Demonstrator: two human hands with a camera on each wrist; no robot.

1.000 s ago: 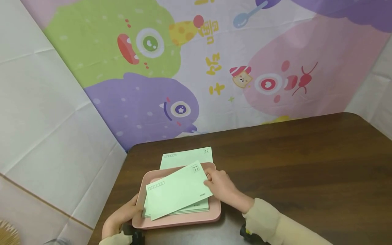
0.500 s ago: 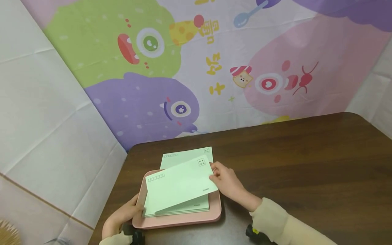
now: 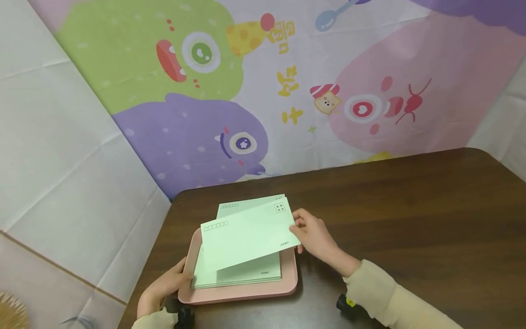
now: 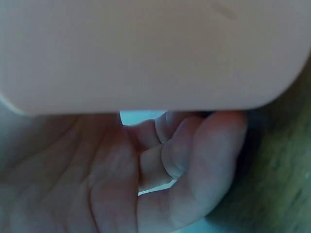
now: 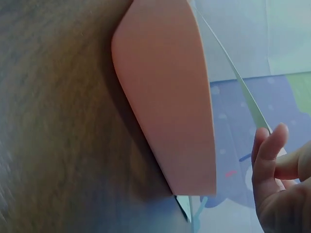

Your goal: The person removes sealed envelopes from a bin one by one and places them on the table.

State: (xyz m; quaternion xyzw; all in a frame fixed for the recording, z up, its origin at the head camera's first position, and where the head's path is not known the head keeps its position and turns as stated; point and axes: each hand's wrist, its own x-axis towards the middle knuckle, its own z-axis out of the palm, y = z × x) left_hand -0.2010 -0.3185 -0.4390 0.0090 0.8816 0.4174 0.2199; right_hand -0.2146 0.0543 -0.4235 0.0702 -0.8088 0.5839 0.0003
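- Head view: the right hand [image 3: 314, 233] pinches the right edge of a pale green envelope [image 3: 250, 237], which slants above the tray, to that hand's left.
- The left hand [image 3: 168, 281] grips the left side of the pink tray [image 3: 242, 295], thumb over the rim.
- Between the hands, a stack of envelopes [image 3: 263, 269] lies in the tray, partly covered by the pinched one; whether these touch cannot be told.
- Beyond both hands, another envelope [image 3: 236, 209] lies partly hidden on the dark table [image 3: 390, 219].
- Farther off, ahead of the hands, hangs a cartoon-printed cloth [image 3: 287, 151].
- Right wrist view: the right hand is apart from the tray's wall.
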